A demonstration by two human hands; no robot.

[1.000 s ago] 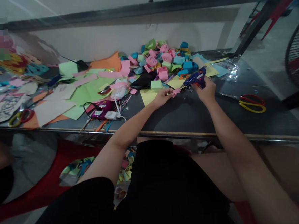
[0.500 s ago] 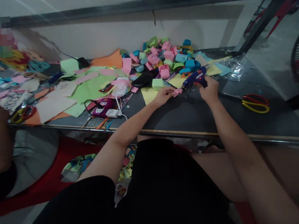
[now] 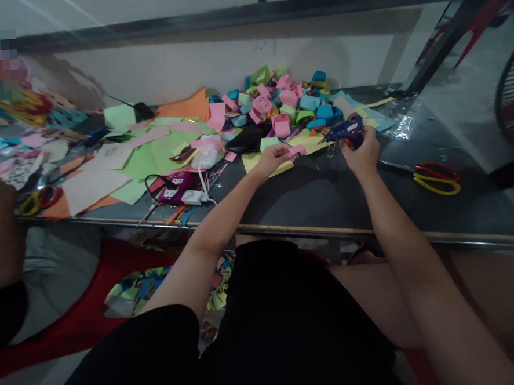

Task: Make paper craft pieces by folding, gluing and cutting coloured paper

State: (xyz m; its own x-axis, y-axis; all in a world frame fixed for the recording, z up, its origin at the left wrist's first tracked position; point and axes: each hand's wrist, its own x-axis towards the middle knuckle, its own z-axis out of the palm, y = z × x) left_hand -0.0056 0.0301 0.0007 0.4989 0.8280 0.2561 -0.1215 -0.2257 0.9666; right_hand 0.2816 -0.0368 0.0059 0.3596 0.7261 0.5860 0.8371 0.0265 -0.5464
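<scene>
Just right of the frame's centre, your left hand (image 3: 273, 160) pinches a small pink piece (image 3: 298, 150) while your right hand (image 3: 364, 153) curls around a blue glue gun (image 3: 344, 130).

My grey desk (image 3: 310, 206) bears coloured paper sheets (image 3: 153, 159), heaped paper boxes (image 3: 281, 125), a purple power socket (image 3: 176, 190), red-and-yellow scissors (image 3: 440, 192) at my right, and clear plastic (image 3: 403, 128).
</scene>
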